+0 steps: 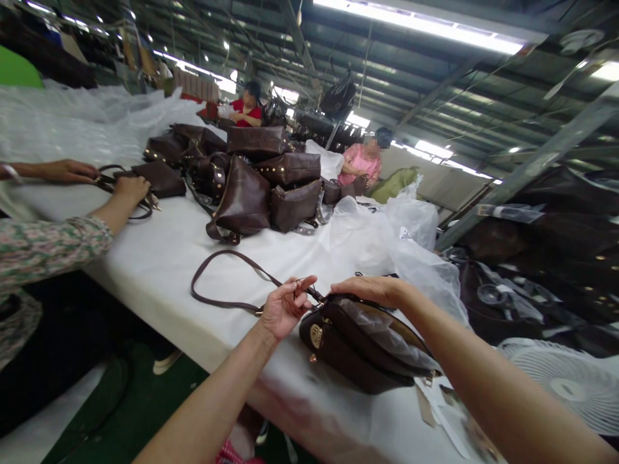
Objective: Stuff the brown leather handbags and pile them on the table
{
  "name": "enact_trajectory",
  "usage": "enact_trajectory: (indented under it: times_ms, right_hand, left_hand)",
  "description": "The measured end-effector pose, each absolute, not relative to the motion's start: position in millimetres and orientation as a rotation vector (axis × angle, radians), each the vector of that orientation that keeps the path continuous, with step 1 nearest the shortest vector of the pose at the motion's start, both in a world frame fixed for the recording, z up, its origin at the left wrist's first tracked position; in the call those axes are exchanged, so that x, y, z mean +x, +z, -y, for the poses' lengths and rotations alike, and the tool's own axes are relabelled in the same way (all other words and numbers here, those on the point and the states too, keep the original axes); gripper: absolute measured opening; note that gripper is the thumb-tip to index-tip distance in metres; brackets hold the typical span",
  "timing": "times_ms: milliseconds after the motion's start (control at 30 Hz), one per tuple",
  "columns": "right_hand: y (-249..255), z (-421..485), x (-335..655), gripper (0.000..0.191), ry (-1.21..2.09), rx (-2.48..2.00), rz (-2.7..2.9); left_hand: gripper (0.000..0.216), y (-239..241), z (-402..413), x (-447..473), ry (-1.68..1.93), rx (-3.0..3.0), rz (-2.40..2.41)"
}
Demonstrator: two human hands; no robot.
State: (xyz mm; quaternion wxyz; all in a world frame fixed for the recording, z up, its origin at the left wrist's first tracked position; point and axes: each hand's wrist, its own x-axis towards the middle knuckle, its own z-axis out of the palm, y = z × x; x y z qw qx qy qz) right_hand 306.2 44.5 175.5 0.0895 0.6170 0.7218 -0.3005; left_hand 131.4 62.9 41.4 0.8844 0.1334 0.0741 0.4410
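Observation:
A dark brown handbag point(358, 351) lies on the white-covered table in front of me, its top gaping, with clear plastic point(387, 332) inside. It has a round gold emblem and gold zip fittings. My left hand point(285, 308) is at the bag's left end, fingers curled round its strap where it joins the bag, one finger pointing out. A thin dark cord shows at these fingertips. The rest of the strap point(222, 252) loops out to the left on the table. My right hand point(372, 290) lies along the bag's far upper edge, fingers stretched out.
Several dark brown bags point(246, 193) are piled farther back. At left, a co-worker's hands point(130, 190) hold a small brown bag point(159, 178). Clear plastic sheeting point(387, 232) lies beyond my bag. A white fan point(565, 383) and paper tags point(428, 403) are at right. Two people work behind.

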Motion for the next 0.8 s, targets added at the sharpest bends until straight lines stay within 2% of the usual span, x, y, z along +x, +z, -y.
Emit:
enact_trajectory:
  times_ms: [100, 233, 333, 433, 633, 800]
  right_hand:
    - [174.6, -45.6, 311.3, 0.038, -1.039, 1.824, -2.027]
    - [184.0, -45.2, 320.7, 0.045, -1.202, 1.938, -1.85]
    - [197.5, -42.1, 324.4, 0.045, -1.45, 2.048, -1.909]
    - [205.7, -37.2, 320.8, 0.036, -1.744, 2.156, -1.983]
    - [191.2, -22.4, 302.3, 0.04, -2.368, 2.192, -1.978]
    - [176.4, -13.7, 277.2, 0.031, -2.521, 2.202, -1.995]
  left_hand:
    - [0.004, 40.1, -62.2, 133.4, 0.905, 0.269, -0.136]
    - [0.009, 41.8, -61.9, 133.8, 0.878, 0.245, -0.122]
    - [0.014, 44.4, -62.9, 132.9, 0.882, 0.26, -0.125]
    - [0.019, 45.5, -64.4, 133.5, 0.874, 0.282, -0.089]
    - [0.025, 42.1, -64.6, 141.2, 0.878, 0.326, -0.079]
    - [0.021, 35.0, -64.3, 145.5, 0.896, 0.282, -0.086]
